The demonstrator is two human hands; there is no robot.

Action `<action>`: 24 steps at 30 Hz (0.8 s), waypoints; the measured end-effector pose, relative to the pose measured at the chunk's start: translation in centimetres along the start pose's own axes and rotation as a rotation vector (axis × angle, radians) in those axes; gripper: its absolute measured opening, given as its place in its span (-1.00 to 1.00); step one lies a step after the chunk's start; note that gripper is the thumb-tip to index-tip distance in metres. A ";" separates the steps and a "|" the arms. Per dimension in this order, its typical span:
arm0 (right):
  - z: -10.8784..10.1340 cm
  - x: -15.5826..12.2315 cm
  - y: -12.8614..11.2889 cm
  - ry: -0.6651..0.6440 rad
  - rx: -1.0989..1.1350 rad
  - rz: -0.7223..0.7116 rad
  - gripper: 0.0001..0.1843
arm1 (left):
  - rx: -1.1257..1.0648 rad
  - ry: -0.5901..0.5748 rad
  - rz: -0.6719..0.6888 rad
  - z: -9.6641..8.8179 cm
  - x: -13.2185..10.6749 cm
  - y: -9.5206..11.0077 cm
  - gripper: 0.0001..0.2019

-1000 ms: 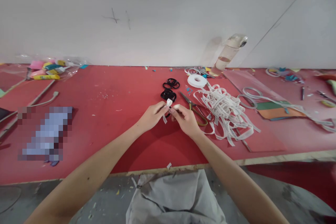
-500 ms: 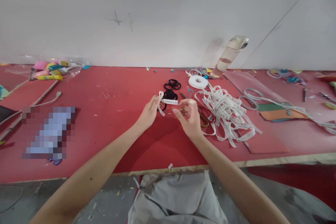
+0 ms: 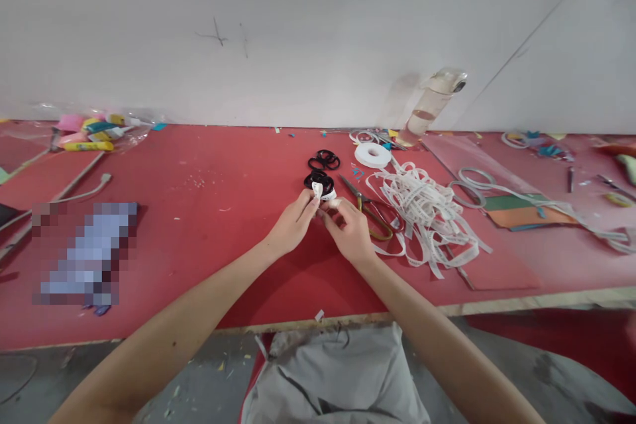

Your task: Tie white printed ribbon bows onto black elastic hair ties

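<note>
My left hand and my right hand meet over the red table, fingertips pinched together on a short piece of white printed ribbon. A black hair tie lies just behind the ribbon; whether the ribbon is looped round it I cannot tell. More black hair ties lie a little farther back. Scissors with yellowish handles rest just right of my right hand.
A tangled heap of white printed ribbon lies right of the scissors. A white tape roll and a clear bottle stand at the back. Coloured sheets lie at right, a bag of coloured items at far left.
Half a second ago my hands were apart, the left one holding the ribbon up. They have come back together, both pinching the ribbon just in front of the black hair tie.
</note>
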State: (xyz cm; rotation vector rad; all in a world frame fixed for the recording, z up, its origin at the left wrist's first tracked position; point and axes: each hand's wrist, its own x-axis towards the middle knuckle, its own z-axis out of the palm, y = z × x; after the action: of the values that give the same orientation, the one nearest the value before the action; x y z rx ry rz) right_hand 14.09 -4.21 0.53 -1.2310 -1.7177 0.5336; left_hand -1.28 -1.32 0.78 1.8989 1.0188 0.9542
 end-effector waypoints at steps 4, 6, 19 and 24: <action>0.0 0.2 0.1 -0.136 0.212 0.110 -0.84 | 0.287 0.054 0.036 -0.5 0.1 0.2 -0.75; 0.0 0.3 0.1 -0.201 0.291 0.170 -0.77 | 0.476 0.105 0.106 -0.7 0.2 0.1 -0.78; -0.6 0.9 0.0 -0.357 0.420 0.264 -0.60 | 0.648 0.136 0.146 -0.6 0.4 0.0 -0.84; -0.6 0.7 0.2 -0.289 0.406 0.280 -0.61 | 0.594 0.097 0.146 -1.3 0.7 -0.2 -0.84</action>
State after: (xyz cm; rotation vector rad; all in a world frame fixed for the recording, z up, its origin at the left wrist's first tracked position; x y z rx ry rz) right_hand 14.65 -3.62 0.92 -1.1390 -1.5665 1.2147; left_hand -2.16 -0.32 1.33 2.4578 1.3430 0.8934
